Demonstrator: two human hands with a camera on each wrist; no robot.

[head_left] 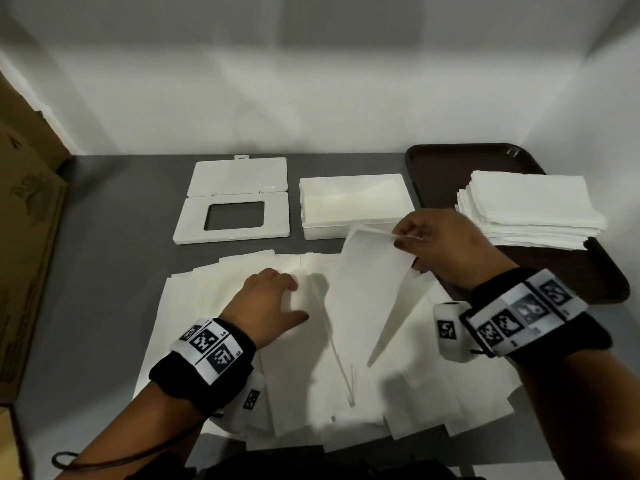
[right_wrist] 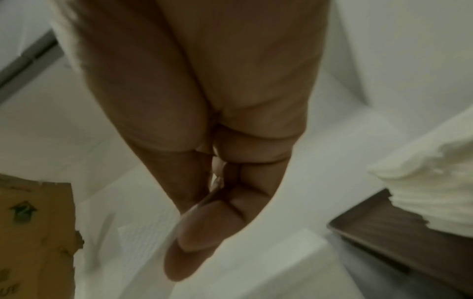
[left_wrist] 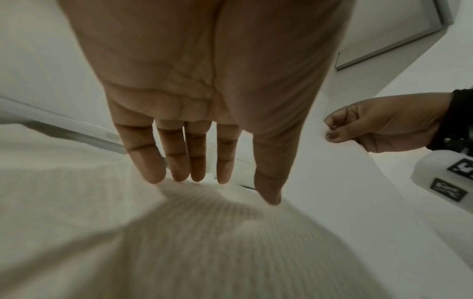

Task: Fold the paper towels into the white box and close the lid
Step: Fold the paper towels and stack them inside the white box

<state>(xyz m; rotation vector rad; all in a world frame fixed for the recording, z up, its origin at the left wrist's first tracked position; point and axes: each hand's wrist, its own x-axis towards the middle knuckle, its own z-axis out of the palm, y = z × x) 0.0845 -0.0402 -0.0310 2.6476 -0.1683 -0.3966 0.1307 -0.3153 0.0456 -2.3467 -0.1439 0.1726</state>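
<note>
Several white paper towels (head_left: 214, 306) lie spread and overlapping on the grey table. My left hand (head_left: 270, 299) rests flat on them with straight fingers (left_wrist: 153, 161). My right hand (head_left: 433, 240) pinches the top edge of one paper towel (head_left: 367, 271) and holds it lifted and tilted above the spread. In the right wrist view the thumb and fingers (right_wrist: 204, 218) press on that sheet's edge. The open white box (head_left: 353, 206) stands just behind, with a towel lying inside. Its white lid (head_left: 235, 199), with a rectangular window and flap open, lies to the left of it.
A dark brown tray (head_left: 436, 168) at the back right carries a stack of folded paper towels (head_left: 530, 206). A cardboard box (head_left: 24, 237) stands along the left edge. White walls close the back of the table.
</note>
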